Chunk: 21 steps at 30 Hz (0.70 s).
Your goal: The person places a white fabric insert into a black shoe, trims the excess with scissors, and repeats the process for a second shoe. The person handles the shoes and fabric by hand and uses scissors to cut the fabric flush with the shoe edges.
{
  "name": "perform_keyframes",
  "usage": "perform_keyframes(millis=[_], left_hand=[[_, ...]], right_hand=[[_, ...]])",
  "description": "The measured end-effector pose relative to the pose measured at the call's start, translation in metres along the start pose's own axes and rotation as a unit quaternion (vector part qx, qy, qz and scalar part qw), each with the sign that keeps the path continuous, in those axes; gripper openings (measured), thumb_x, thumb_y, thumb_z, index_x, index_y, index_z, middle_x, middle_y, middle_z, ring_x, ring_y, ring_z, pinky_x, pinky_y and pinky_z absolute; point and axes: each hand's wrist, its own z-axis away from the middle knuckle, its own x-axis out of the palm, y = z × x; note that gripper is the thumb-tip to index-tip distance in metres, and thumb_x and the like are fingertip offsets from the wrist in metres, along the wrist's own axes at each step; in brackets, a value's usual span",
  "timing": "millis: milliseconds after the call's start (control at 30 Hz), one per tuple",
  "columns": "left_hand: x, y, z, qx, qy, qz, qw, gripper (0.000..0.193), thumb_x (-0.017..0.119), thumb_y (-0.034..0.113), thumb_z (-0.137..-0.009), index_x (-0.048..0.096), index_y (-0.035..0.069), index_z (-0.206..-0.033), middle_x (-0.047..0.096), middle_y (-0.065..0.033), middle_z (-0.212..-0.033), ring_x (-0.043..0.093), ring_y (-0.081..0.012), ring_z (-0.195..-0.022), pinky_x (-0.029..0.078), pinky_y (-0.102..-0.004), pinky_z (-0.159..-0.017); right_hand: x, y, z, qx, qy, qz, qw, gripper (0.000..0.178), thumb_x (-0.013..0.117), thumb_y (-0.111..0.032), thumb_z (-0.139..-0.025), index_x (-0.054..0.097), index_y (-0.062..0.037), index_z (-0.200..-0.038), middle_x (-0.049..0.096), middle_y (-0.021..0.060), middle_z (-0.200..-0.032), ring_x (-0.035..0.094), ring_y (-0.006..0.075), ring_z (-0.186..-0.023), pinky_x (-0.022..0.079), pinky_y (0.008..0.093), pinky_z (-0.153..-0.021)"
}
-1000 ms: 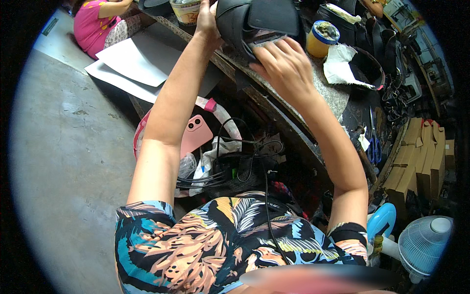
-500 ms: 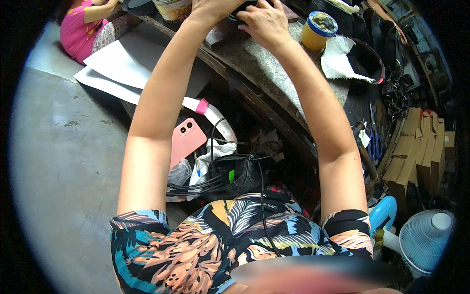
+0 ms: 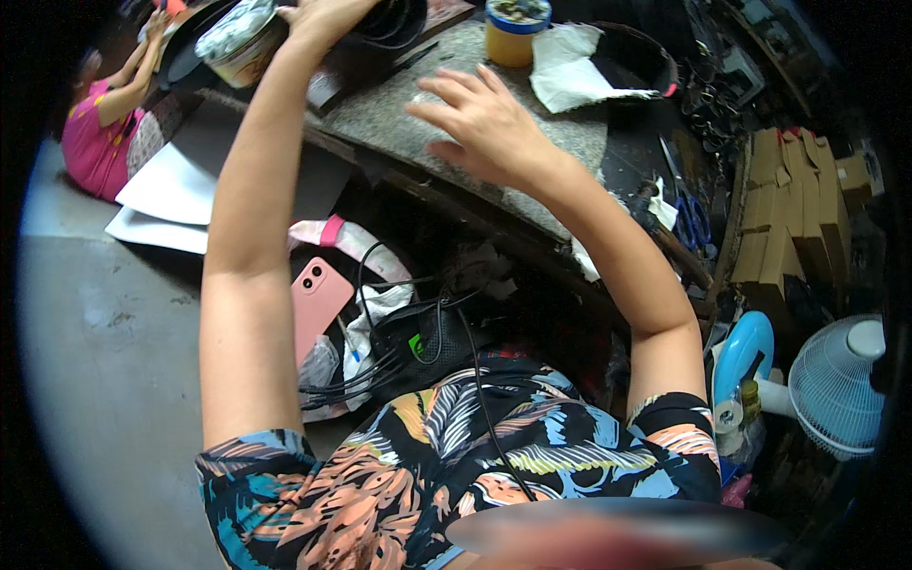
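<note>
My left hand (image 3: 328,13) reaches to the far edge of the view, beside some coiled black bands (image 3: 391,24) on the bench. Its fingers are mostly cut off by the frame, so its grip does not show. Lower and to the right, my right hand (image 3: 494,128) hovers over a grey stone slab (image 3: 385,119), fingers spread and holding nothing. Beyond it stands a yellow jar with a blue rim (image 3: 513,40). A frayed white cloth (image 3: 570,76) lies beside the jar, partly over the edge of a round black tray (image 3: 641,57).
A paint-smeared tub (image 3: 237,47) stands at the far left, near a person in pink (image 3: 100,142). Blue-handled scissors (image 3: 693,218) and a hammer-like tool (image 3: 679,252) lie right. Cartons (image 3: 788,218) and a fan (image 3: 841,385) are farther right. A pink phone (image 3: 318,299) rests below the bench.
My right hand has come away from the dark thing near my left hand and spread its fingers. The view has turned, so the bench items sit farther left.
</note>
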Motion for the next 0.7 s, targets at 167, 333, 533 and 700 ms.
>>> perform_keyframes(millis=[167, 333, 533, 700], left_hand=[[-0.002, -0.018, 0.007, 0.043, 0.079, 0.018, 0.996, 0.083, 0.072, 0.053, -0.083, 0.041, 0.021, -0.153, 0.017, -0.0225, -0.164, 0.017, -0.0450, -0.150, 0.019, -0.0588, -0.120], [-0.004, 0.011, 0.032, 0.110, 0.228, 0.050, 0.966, 0.076, 0.076, 0.040, -0.083, 0.047, 0.010, -0.147, 0.024, -0.0258, -0.160, 0.022, -0.0474, -0.147, 0.023, -0.0535, -0.120], [0.015, 0.094, 0.073, 0.342, 0.236, 0.035, 0.909, 0.061, 0.073, 0.023, -0.081, 0.054, 0.016, -0.139, 0.032, -0.0194, -0.156, 0.026, -0.0401, -0.147, 0.021, -0.0549, -0.119], [-0.004, 0.102, 0.097, 0.326, 0.174, 0.215, 0.904, 0.058, 0.075, 0.013, -0.078, 0.059, 0.013, -0.134, 0.037, -0.0236, -0.151, 0.032, -0.0418, -0.142, 0.029, -0.0517, -0.116]], right_hand=[[-0.058, 0.038, 0.069, 0.135, 0.004, 0.027, 0.990, 0.042, 0.076, -0.027, -0.085, 0.068, -0.0149, -0.124, 0.061, 0.0116, -0.135, 0.048, 0.0317, -0.135, 0.038, 0.0463, -0.114], [-0.075, 0.092, 0.108, 0.331, 0.098, 0.112, 0.932, 0.042, 0.079, -0.026, -0.081, 0.069, -0.0182, -0.122, 0.064, 0.0115, -0.126, 0.060, 0.0323, -0.119, 0.051, 0.0431, -0.099], [-0.038, 0.138, 0.117, 0.405, 0.054, 0.078, 0.909, 0.034, 0.071, -0.012, -0.082, 0.072, -0.0202, -0.115, 0.066, 0.0110, -0.117, 0.067, 0.0337, -0.101, 0.053, 0.0429, -0.093], [-0.085, 0.124, 0.122, 0.277, 0.253, 0.050, 0.926, 0.026, 0.069, 0.000, -0.081, 0.078, -0.0139, -0.101, 0.070, 0.0107, -0.104, 0.070, 0.0273, -0.094, 0.056, 0.0349, -0.085]])
